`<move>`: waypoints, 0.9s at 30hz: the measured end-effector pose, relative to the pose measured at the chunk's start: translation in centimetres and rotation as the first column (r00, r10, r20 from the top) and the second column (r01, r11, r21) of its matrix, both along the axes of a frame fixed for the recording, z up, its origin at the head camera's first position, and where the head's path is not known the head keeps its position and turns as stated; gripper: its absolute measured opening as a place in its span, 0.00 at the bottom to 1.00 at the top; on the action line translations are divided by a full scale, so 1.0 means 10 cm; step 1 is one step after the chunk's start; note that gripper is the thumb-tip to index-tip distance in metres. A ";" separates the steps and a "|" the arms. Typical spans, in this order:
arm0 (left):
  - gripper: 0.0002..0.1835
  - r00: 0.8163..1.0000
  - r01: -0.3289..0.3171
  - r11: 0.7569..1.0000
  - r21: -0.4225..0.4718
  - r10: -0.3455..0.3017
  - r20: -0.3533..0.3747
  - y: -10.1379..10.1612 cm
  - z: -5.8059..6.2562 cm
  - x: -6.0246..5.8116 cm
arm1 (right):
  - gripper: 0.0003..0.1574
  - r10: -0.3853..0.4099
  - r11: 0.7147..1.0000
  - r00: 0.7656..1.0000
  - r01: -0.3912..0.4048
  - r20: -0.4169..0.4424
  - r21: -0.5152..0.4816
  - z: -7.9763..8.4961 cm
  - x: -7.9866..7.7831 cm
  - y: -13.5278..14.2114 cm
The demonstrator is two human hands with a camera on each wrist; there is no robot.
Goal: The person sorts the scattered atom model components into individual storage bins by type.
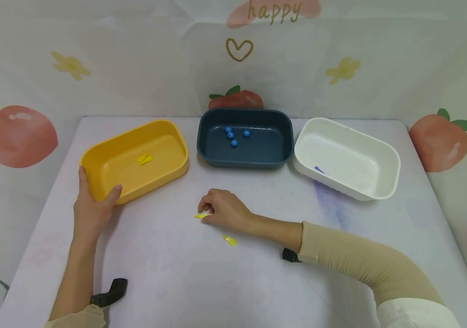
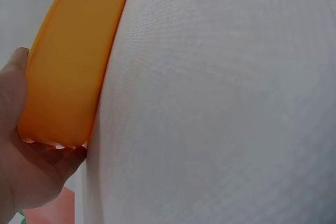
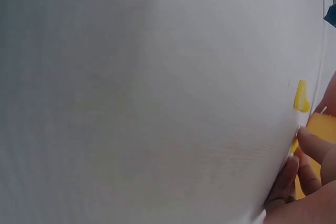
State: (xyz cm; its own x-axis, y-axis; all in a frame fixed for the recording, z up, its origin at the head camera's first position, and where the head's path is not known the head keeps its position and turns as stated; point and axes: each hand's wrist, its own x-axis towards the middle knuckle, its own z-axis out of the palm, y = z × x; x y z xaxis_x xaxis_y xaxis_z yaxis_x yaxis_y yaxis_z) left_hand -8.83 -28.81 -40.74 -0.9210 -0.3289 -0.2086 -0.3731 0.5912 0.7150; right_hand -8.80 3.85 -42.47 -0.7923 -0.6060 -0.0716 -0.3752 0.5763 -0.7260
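My left hand (image 1: 92,212) grips the near left corner of a yellow plastic bin (image 1: 151,184), thumb at the front rim and fingers round the side. In the left wrist view the fingers curl at the bin's (image 2: 73,77) lower end. Low over the middle of the table, my right hand (image 1: 225,209) pinches a small flat yellow piece (image 1: 200,216) between thumb and fingertips. Another teardrop-shaped yellow piece (image 1: 230,240) lies on the table just below that hand. Inside the yellow bin are small yellow pieces (image 1: 144,159) of similar look.
At the back middle stands a dark blue bin (image 1: 246,164) holding several blue beads (image 1: 234,143). A white bin (image 1: 350,189) to its right has a small purple-blue sliver (image 1: 320,170) inside. The white table (image 1: 200,287) meets a patterned backdrop at the rear.
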 end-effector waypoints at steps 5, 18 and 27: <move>0.51 1.000 -0.009 1.000 -0.009 0.009 0.022 0.00 0.01 0.00 | 0.07 0.019 1.000 1.000 -0.019 -0.001 0.000 0.01 0.00 -0.02; 0.51 1.000 -0.013 1.000 -0.007 0.013 0.023 0.00 0.03 0.01 | 0.05 0.092 0.995 0.995 -0.093 0.032 0.023 0.04 -0.01 -0.01; 0.51 0.998 -0.035 0.999 -0.002 0.035 0.060 0.01 0.01 0.01 | 0.03 0.118 0.985 0.981 -0.096 0.157 -0.141 0.05 -0.09 0.09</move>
